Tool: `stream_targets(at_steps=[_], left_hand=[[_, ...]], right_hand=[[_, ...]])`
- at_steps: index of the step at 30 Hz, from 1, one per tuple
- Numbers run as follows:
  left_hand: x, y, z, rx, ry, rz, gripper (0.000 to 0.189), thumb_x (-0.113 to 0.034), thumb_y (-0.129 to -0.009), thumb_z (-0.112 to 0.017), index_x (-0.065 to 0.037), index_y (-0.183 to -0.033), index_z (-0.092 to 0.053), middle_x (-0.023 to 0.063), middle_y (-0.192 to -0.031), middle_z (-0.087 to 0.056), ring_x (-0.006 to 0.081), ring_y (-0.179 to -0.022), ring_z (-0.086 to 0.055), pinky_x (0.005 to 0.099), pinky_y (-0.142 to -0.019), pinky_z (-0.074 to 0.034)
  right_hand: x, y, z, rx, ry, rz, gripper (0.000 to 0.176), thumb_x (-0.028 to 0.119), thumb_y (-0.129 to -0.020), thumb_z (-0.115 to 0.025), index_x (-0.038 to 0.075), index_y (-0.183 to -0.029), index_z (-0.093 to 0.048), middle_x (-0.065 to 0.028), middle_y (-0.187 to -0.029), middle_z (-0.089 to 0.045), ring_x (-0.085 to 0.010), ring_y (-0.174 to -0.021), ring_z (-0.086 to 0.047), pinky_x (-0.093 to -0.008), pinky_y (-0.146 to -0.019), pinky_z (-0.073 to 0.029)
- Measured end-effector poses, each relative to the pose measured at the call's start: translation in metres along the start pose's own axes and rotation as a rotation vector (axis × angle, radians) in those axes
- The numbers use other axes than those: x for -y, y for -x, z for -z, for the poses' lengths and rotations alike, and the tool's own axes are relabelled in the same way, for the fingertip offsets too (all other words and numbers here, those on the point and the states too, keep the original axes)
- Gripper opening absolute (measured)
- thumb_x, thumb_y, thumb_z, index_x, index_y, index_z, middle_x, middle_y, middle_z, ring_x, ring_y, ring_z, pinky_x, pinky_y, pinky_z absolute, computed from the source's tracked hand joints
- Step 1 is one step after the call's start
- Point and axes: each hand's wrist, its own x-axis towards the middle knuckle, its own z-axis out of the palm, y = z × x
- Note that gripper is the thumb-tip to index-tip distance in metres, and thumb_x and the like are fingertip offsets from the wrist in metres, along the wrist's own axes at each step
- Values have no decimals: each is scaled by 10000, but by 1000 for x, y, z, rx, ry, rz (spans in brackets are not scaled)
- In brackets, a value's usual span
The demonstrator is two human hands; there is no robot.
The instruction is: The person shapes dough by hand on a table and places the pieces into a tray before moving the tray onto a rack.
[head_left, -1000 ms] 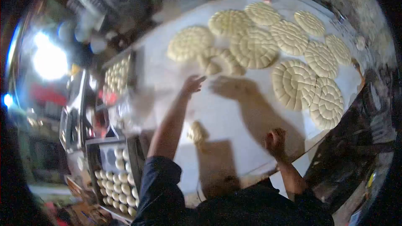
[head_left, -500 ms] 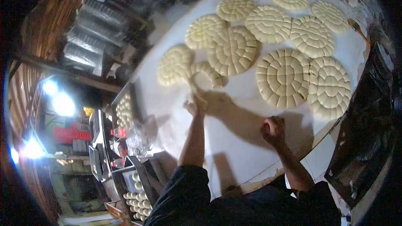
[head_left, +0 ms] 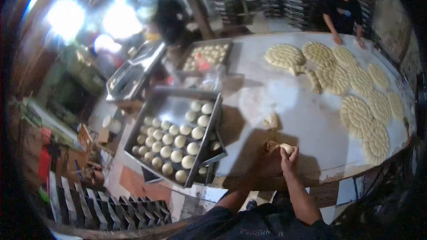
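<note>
In front of my body, near the table's front edge, a pale dough piece (head_left: 288,148) is between my two hands. My right hand (head_left: 290,161) is closed on its right side, thumb against it. My left hand (head_left: 269,146), dark in shadow, has its fingers curled at the left end of the piece. Just beyond them a small lump of dough (head_left: 271,120) lies on the white table (head_left: 260,93). Scored dough rounds (head_left: 284,56) cover the far and right parts of the table, with a curved loose strip of cut dough (head_left: 313,80) beside them.
A metal tray (head_left: 216,120) with several dough balls stands at the table's left edge. Behind it are another filled tray (head_left: 228,54) and blurred plastic (head_left: 211,81). A person (head_left: 344,11) stands at the far edge, hands on the table. Metal racks (head_left: 106,211) stand lower left.
The view has swung left and up, showing the ball tray and the other person. My hands have come together around a dough piece; my left hand has left the far dough.
</note>
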Motion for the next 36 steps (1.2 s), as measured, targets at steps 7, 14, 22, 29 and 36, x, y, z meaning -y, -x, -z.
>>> stream_targets(at_steps=[7,14,22,29,36], left_hand=[[-77,65,94,-95,40,59,278,-321,-913,-611,-55,-987,-577,69,-923,-601,201,-852,-572,358,-789,-467],[-56,79,103,-87,-543,-25,353,-344,-843,-685,-41,-981,-568,111,-981,-581,263,-919,-552,395,-838,-453],[-77,-10,10,67,-1177,-220,476,-346,-790,-737,-25,-1080,-539,173,-1063,-552,331,-1001,-522,431,-924,-422],[-84,37,-5,564,-1529,243,348,-276,-965,-522,-20,-1199,-552,207,-1147,-594,349,-1069,-556,406,-938,-463],[-59,-33,32,-217,-1273,-262,273,-170,-738,-673,-79,-985,-601,119,-900,-632,361,-893,-576,479,-937,-402]], right_hand=[[52,-20,43,-118,95,-215,431,134,-813,-715,102,-1145,-441,-46,-992,-517,-161,-890,-530,-324,-702,-469],[51,-77,184,38,666,280,374,322,-862,-633,10,-1005,-485,-114,-1008,-510,-232,-905,-499,-374,-763,-412],[74,-137,99,406,1117,523,213,212,-769,-622,21,-823,-543,-203,-941,-532,-400,-961,-499,-533,-830,-413],[124,-113,143,1079,1000,826,151,181,-757,-605,45,-805,-557,-153,-842,-550,-379,-886,-536,-518,-799,-472],[112,-180,77,655,1115,748,173,158,-749,-628,22,-788,-528,-201,-893,-524,-396,-925,-511,-526,-770,-443]])
